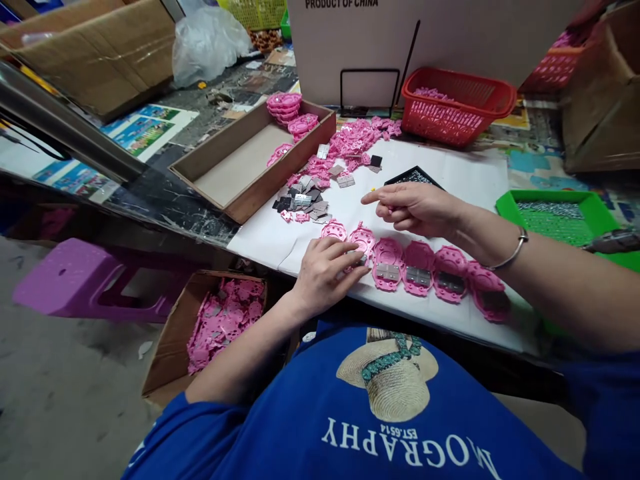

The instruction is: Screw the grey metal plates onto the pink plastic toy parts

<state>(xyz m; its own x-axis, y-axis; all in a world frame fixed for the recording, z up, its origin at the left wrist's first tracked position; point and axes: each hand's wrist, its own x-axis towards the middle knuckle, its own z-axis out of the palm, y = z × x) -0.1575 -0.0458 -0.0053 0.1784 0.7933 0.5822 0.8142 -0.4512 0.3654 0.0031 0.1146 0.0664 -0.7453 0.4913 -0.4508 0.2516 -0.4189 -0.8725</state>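
My left hand (327, 275) lies over a pink plastic case half (362, 239) near the table's front edge, thumb and fingers closed around its lower part, where a bit of grey plate shows. Above the row hovers my right hand (413, 205), index finger stretched out to the left and the other fingers curled in. Whatever the curled fingers may hold is too small to make out. Along the edge to the right stand several more pink cases (387, 257) with grey or dark plates (418, 276) in their lower halves. Another pink case (334, 230) is partly behind my left hand.
Loose grey plates (313, 203) and a heap of pink parts (350, 139) lie beyond my hands. A shallow wooden box (280, 180) holds pink pieces. Behind my right arm are a black tray (414, 175) of small metal pieces, a green tray (603, 207) and a red basket (460, 120).
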